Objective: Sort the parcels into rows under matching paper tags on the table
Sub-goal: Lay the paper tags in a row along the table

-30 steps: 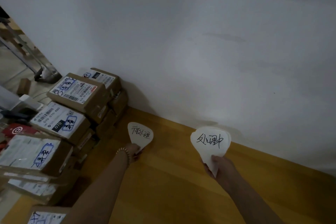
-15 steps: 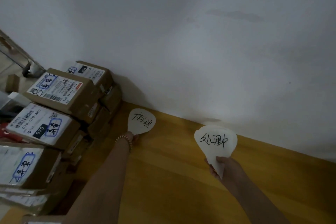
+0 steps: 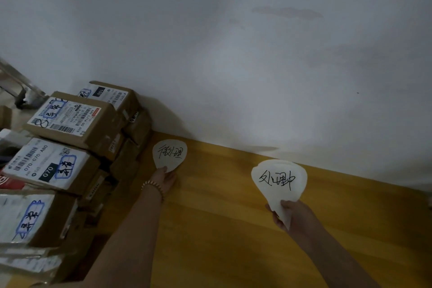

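Observation:
Two white fan-shaped paper tags with black handwriting are in my hands above the yellow wooden table (image 3: 222, 229). My left hand (image 3: 167, 179), with a bead bracelet at the wrist, pinches the lower edge of the left tag (image 3: 170, 154), which lies close to the wall next to the parcels. My right hand (image 3: 291, 214) grips the narrow end of the right tag (image 3: 278, 180), which looks like a small stack of sheets. Several brown cardboard parcels (image 3: 70, 121) with white labels are piled at the left of the table.
A grey-white wall (image 3: 257, 65) runs along the table's far edge. The parcel pile fills the left side, with a labelled box (image 3: 46, 163) and another (image 3: 28, 217) nearer me. Metal legs (image 3: 16, 86) stand beyond the pile at far left.
My left hand has pushed its tag further toward the wall beside the parcels. My right hand with its tag has stayed nearly in place. The view has shifted slightly.

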